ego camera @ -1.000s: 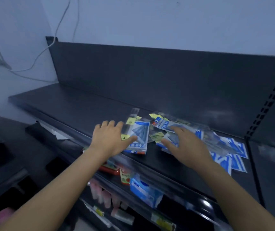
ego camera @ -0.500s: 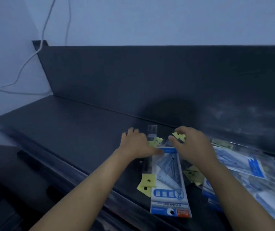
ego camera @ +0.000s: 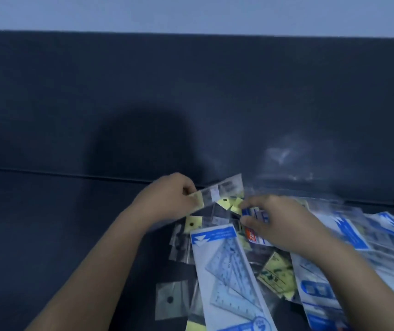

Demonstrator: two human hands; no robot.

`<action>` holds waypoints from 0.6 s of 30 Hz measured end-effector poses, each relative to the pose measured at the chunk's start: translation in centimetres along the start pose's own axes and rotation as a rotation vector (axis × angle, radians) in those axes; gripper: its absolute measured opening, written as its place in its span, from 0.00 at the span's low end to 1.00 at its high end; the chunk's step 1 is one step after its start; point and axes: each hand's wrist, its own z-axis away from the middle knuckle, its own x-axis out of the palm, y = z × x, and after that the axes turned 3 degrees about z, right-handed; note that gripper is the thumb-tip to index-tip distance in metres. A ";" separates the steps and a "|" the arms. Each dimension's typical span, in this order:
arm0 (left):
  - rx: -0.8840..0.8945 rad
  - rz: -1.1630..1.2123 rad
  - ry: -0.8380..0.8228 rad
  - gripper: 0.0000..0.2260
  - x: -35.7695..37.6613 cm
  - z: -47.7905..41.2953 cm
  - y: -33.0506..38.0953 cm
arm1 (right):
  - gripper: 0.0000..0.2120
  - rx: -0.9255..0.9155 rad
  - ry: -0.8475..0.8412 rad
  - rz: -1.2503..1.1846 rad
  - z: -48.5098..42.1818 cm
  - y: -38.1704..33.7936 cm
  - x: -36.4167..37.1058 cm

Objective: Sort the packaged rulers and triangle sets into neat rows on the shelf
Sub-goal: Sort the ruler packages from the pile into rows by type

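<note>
A loose heap of packaged rulers and triangle sets covers the right half of the dark shelf [ego camera: 48, 223]. My left hand [ego camera: 167, 201] pinches the yellow-tabbed end of a clear packaged ruler [ego camera: 222, 192] and holds it lifted above the heap. My right hand [ego camera: 277, 223] lies over the pile with thumb and fingers curled on a blue-and-white package [ego camera: 255, 215]. A blue-and-white triangle set package [ego camera: 229, 275] lies lengthwise between my forearms. More blue-and-white packages [ego camera: 348, 230] are spread to the right.
The shelf's dark back panel [ego camera: 191, 103] rises right behind the heap. A single clear package with a pale yellow header [ego camera: 171, 299] lies apart at the lower middle. A small yellow-labelled package [ego camera: 278, 275] sits in the pile under my right wrist.
The camera has moved closer and lower over the pile. My left hand has lifted a clear ruler package by its end; my right hand has shifted onto a blue-and-white package.
</note>
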 end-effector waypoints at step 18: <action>-0.004 0.253 0.233 0.07 -0.3 -0.2 -2.0 | 0.31 0.012 0.091 0.226 -1.8 -6.7 3.1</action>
